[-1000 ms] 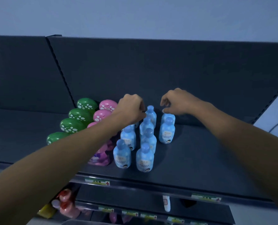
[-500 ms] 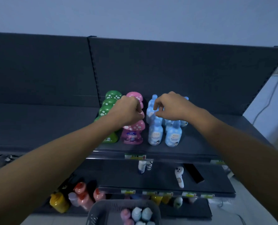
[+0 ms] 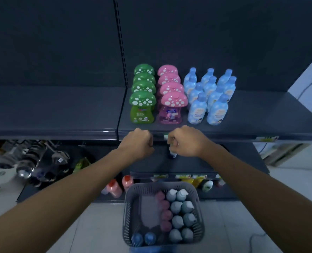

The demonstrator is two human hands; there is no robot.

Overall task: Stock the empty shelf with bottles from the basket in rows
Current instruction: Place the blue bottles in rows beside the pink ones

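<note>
On the dark shelf [image 3: 261,114] the bottles stand in files from the back panel to the front edge: green mushroom bottles [image 3: 143,105], pink mushroom bottles [image 3: 171,105], then light blue bottles [image 3: 209,99]. Each kind has its own row, probably so the front label shows.

The left hand [image 3: 136,143] and the right hand [image 3: 185,141] hang below the shelf edge, above the grey basket [image 3: 128,216] on the pale floor tiles. Both are curled into loose fists, fingers together. A small dark thing shows under the right hand; I cannot tell if it is held.

More bottles wait upright in the basket. The shelf's right part is bare.
</note>
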